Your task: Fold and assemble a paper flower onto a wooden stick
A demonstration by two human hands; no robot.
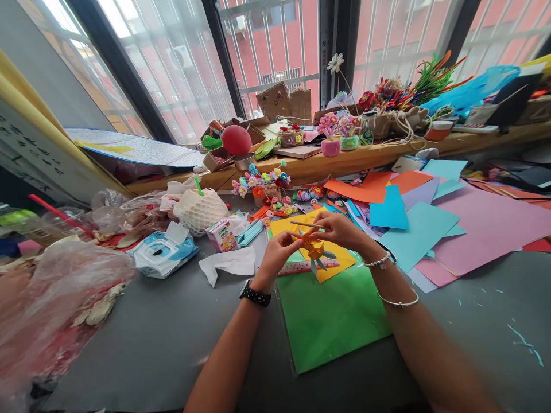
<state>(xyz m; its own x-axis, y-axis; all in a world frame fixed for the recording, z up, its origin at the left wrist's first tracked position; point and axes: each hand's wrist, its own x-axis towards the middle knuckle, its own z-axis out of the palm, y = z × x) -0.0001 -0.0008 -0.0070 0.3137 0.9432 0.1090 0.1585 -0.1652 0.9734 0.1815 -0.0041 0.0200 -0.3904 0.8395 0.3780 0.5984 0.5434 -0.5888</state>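
Observation:
An orange paper flower (314,250) with grey-green leaf-like pieces is held up between both hands. My left hand (278,252), wearing a black dotted watch, pinches a petal at the flower's left side. My right hand (338,229), with bracelets on the wrist, has its fingers closed on a thin stick (305,224) that lies across the top of the flower. Whether the right fingers also touch the flower I cannot tell. Below are a yellow paper sheet (340,265) and a green sheet (336,315) in a clear sleeve.
Coloured paper (434,229) is piled at right, with small scraps nearby. To the left are a wipes pack (163,252), a small pink-and-white box (222,236), a white tissue (230,265) and plastic bags (64,298). Craft flowers (262,183) stand behind, before a crowded wooden ledge (301,163).

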